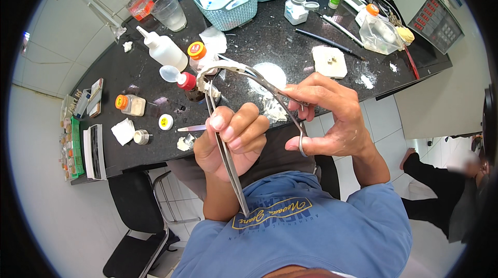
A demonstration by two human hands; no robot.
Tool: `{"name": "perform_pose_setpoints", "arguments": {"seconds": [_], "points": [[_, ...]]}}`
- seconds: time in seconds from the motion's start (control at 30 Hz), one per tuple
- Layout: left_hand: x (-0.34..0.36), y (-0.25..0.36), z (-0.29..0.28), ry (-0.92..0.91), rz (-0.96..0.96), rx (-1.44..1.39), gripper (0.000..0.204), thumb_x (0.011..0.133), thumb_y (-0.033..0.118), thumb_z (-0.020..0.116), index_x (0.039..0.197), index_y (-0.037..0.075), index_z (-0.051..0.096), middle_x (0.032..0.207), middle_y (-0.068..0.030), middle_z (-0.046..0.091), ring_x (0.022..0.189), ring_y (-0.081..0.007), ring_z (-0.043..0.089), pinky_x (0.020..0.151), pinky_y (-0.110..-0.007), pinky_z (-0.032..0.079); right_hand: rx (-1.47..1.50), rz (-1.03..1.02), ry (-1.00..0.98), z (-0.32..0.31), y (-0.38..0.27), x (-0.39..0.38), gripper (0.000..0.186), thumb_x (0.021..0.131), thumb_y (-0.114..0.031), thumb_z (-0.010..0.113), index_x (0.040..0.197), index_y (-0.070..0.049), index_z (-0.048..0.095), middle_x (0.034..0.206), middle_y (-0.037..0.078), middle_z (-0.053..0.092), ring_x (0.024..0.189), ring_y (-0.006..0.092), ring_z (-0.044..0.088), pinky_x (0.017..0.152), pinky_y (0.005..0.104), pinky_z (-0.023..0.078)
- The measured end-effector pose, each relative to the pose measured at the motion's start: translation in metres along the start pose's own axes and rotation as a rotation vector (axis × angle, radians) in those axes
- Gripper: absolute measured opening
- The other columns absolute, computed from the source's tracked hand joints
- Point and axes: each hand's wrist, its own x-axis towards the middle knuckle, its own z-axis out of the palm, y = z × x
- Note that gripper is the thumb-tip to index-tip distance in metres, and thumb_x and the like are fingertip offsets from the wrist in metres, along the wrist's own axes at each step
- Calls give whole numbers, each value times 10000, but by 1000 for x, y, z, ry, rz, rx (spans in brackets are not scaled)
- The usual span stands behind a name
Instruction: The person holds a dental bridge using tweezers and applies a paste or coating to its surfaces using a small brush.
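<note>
My left hand [232,139] is closed around long metal tweezers [234,177], whose tips point up and away from me. In my right hand [334,117] is a curved, scissor-handled metal clamp [268,87]; my thumb is at one ring and my fingers are at the other. The clamp's far end reaches left to the tweezer tips. A small whitish piece [203,82] shows at this meeting point, too small to name; I cannot tell which tool grips it. Just behind the tips stand a red-capped dark bottle [188,83] and an orange-lidded jar [199,53].
On the black worktop [155,152] sit a white squeeze bottle [162,49], a plastic cup [169,13] and a blue basket [228,5]. White powder [275,107] lies beneath my hands. A pale block [329,62] and a brush [332,43] are to the right. Another person [441,184] is at far right.
</note>
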Motion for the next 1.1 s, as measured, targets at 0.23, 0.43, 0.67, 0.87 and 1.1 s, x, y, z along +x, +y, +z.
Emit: {"name": "perform_pose_setpoints", "arguments": {"seconds": [0.23, 0.43, 0.67, 0.87, 1.1], "points": [[-3, 4, -14, -115, -9, 45, 155, 972, 232, 545, 1035, 111, 619, 894, 14, 441, 825, -90, 418, 714, -208, 368, -10, -2, 7, 0, 1, -1, 615, 637, -186, 843, 1208, -73, 645, 816, 32, 618, 618, 86, 539, 538, 223, 473], [1, 2, -8, 17, -6, 29, 209, 984, 244, 515, 1112, 87, 565, 910, -9, 432, 842, -113, 420, 736, -228, 383, 7, 58, -26, -3, 7, -3, 595, 662, -140, 819, 1221, -56, 634, 813, 32, 631, 602, 80, 541, 529, 216, 462], [5, 13, -5, 466, -99, 179, 439, 1021, 268, 429, 1343, -29, 425, 1039, -44, 517, 853, -122, 498, 684, -239, 473, 136, 272, 37, 0, 15, -4, 567, 705, -47, 769, 1249, -35, 610, 839, 58, 646, 617, 65, 592, 540, 200, 494], [8, 16, -3, 538, -58, 269, 470, 995, 208, 494, 1360, -71, 392, 984, -39, 524, 879, -103, 517, 680, -208, 495, 104, 341, 56, 1, 17, -4, 537, 716, -49, 772, 1231, -26, 621, 833, 55, 645, 622, 66, 604, 549, 198, 497], [12, 15, 9, 720, -58, 638, 376, 950, 148, 569, 1264, -32, 464, 939, -32, 527, 843, -108, 532, 586, -183, 483, -65, 264, 46, -1, 16, 1, 534, 704, -47, 771, 1219, -31, 631, 780, 46, 634, 593, 65, 601, 537, 202, 488]]}}
